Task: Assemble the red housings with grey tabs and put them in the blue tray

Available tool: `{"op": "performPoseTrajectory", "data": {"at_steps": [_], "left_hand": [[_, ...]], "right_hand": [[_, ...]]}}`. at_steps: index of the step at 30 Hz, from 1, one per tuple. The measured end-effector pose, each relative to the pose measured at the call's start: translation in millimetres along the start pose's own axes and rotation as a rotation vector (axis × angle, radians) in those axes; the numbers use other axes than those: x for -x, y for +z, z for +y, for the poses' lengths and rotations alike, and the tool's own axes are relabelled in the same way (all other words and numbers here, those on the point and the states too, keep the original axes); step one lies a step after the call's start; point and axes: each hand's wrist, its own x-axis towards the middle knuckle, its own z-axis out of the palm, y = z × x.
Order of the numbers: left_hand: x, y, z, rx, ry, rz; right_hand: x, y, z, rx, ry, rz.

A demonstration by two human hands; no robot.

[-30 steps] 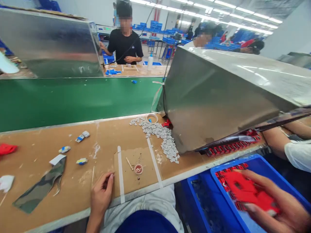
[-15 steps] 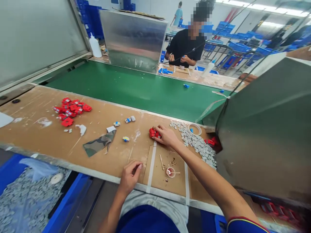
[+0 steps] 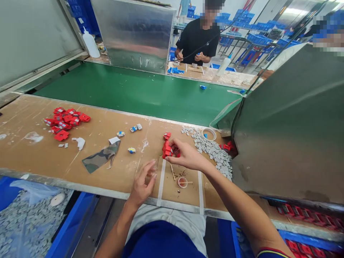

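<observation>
Right hand (image 3: pixel 185 156) pinches a stack of red parts (image 3: pixel 167 149); left hand (image 3: pixel 142 181), fingers loose and empty, hovers at seven o'clock; that loose pinch could likely spill the stack

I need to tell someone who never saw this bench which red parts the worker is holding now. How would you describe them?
Start at the brown worktop in front of the green conveyor belt. Near its middle, left of the heap of small grey pieces, the right hand pinches a small bunch of red parts. Unlike the larger red pile lying loose far to the left, this bunch is gripped in fingers.
</observation>
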Motion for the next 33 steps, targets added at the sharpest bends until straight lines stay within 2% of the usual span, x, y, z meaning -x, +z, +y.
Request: {"op": "performPoseTrajectory", "data": {"at_steps": [2,5,7,8,10,12,16,18,20,22,25,28,33], "left_hand": [[-14.6,3.0,10.8,-0.03,0.165,-0.026],[-36.0,6.6,30.0,-0.048,0.356,-0.161],[-43.8,7.7,39.7,-0.012,0.396,-0.217],[-44.9,8.1,42.6,0.021,0.387,-0.219],[-41.8,8.8,43.9,0.105,0.286,-0.205],[-32.8,10.6,40.4,0.211,0.104,-0.188],[-6.8,19.8,28.2,0.551,-0.291,-0.222],[5.1,25.9,23.0,0.72,-0.434,-0.266],[13.7,31.2,18.9,0.792,-0.534,-0.284],[18.7,34.4,15.8,0.747,-0.578,-0.283],[21.2,34.9,12.2,0.603,-0.518,-0.303],[21.9,32.4,9.8,0.575,-0.478,-0.333],[23.8,30.0,8.0,0.662,-0.53,-0.305]], "right_hand": [[18.7,-2.1,-14.4,-0.034,0.029,-0.091],[36.8,-6.6,-27.2,-0.049,0.079,-0.235],[47.2,-10.8,-30.0,-0.086,0.079,-0.285],[53.7,-12.8,-29.9,-0.108,0.072,-0.27],[71.5,-15.0,-26.2,-0.131,0.056,-0.16],[94.7,-12.0,-16.1,-0.133,0.053,0.03],[138.7,15.1,23.3,-0.113,0.072,0.398],[150.2,35.7,44.4,-0.109,0.082,0.456],[153.1,55.3,59.4,-0.085,0.083,0.444],[149.8,70.0,66.6,-0.063,0.069,0.407],[140.9,80.1,68.1,-0.08,0.005,0.389],[133.7,81.6,66.6,-0.116,-0.057,0.454],[127.6,81.1,63.7,-0.104,-0.087,0.542]]}}
